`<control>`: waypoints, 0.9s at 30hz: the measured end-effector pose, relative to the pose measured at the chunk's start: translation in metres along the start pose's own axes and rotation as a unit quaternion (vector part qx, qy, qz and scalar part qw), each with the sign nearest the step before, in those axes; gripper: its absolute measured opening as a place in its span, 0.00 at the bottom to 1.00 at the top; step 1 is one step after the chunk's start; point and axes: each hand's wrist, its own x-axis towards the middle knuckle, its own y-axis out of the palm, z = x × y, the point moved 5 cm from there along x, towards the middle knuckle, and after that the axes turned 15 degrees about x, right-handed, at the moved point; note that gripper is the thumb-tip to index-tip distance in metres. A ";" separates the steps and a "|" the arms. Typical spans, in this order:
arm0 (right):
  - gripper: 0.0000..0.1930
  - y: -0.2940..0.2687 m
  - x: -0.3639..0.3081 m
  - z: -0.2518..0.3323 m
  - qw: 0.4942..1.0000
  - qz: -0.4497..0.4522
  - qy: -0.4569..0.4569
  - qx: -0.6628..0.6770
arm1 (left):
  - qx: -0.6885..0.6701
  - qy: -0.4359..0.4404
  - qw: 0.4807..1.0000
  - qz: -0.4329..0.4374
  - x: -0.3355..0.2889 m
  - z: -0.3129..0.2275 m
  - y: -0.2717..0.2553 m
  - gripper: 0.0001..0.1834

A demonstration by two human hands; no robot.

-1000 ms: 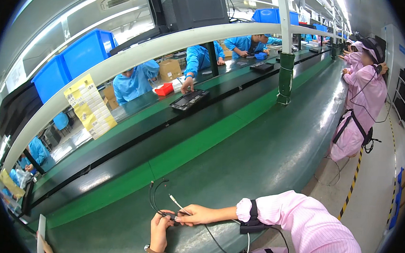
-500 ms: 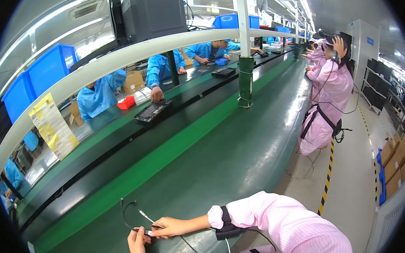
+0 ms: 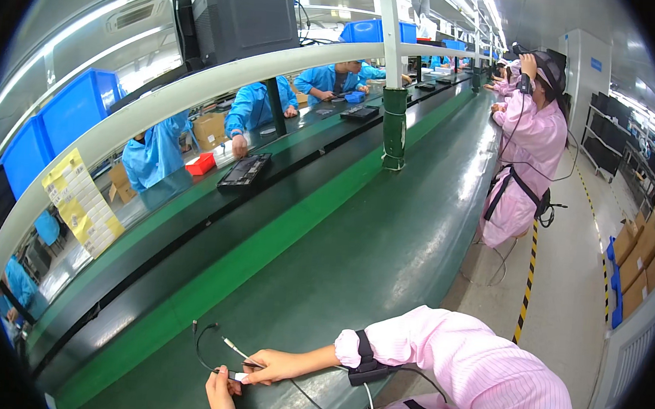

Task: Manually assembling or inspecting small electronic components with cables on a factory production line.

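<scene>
My left hand [image 3: 222,397] is closed at the bottom of the head view, its fingertips pinching a short black cable [image 3: 199,346]. Two small plug ends of this cable stick up past my fingers. From the right reaches my right hand [image 3: 271,367], closed with thumb and fingers on the small white piece [image 3: 237,377] at the cable's end, so both hands meet there. A second cable with a white plug tip [image 3: 230,344] pokes out beyond my right hand. Its dark lead runs back beneath that hand toward me. My fingers partly hide the joined part.
Under my hands runs a long dark green bench [image 3: 316,264] with a bright green strip. Across it, workers in blue sit by an open black device [image 3: 244,172]. A green-wrapped post [image 3: 394,130] rises from the bench. A person in pink [image 3: 530,134] stands farther along the right side.
My hands stay close together, with more of the white piece now showing between them. Across the bench a co-worker's hand has lifted off the black device. The view has shifted slightly.
</scene>
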 end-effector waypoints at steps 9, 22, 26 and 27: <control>0.15 -0.004 0.002 -0.004 0.994 -0.039 -0.010 0.098 | -0.028 -0.017 0.999 -0.041 -0.003 0.003 -0.002 0.20; 0.09 -0.014 0.001 -0.004 0.982 -0.058 -0.030 0.177 | -0.015 -0.019 1.000 -0.009 0.000 -0.004 0.002 0.18; 0.09 -0.013 0.001 -0.002 0.980 -0.064 -0.018 0.185 | -0.037 -0.039 0.998 -0.015 0.001 -0.006 0.002 0.18; 0.09 -0.013 0.001 -0.001 0.979 -0.070 -0.017 0.191 | -0.049 -0.040 0.998 -0.015 0.002 -0.005 0.002 0.19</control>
